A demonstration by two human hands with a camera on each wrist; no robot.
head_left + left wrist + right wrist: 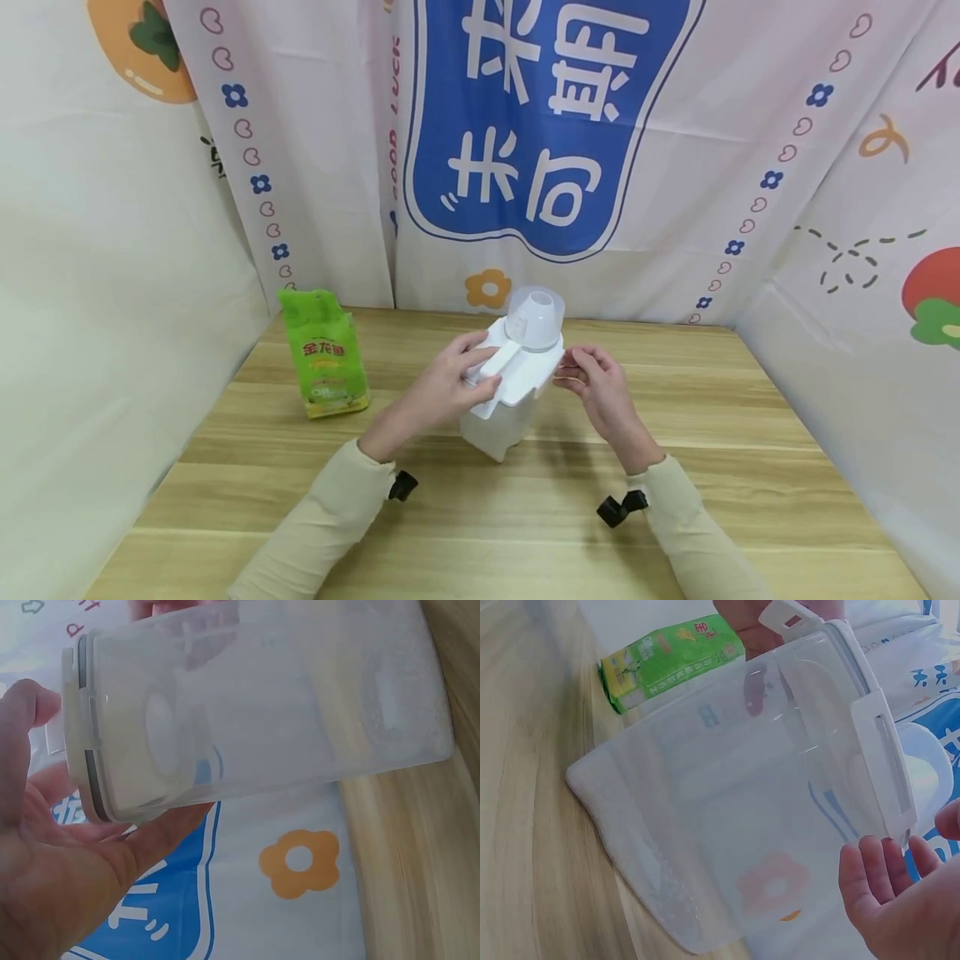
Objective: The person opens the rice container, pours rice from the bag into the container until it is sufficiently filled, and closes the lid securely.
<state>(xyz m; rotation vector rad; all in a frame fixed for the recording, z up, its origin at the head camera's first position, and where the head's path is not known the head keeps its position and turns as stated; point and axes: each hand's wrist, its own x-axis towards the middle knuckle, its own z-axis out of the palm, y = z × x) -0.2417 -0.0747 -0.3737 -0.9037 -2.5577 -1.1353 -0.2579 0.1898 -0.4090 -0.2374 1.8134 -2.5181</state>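
A translucent plastic storage container stands upright on the wooden table, with whitish contents low inside it in the right wrist view. Its white lid carries a handle and a clear cap over the spout. My left hand grips the lid from the left, thumb and fingers spread around the handle. On the other side, my right hand has loosely bent fingers, their tips right at the lid's edge. One white latch sticks outward on the lid's far side; another latch lies down along the nearer side.
A green and yellow bag stands on the table left of the container. A printed cloth hangs behind the table, with white cloth walls at both sides. Small black cameras are strapped to both wrists.
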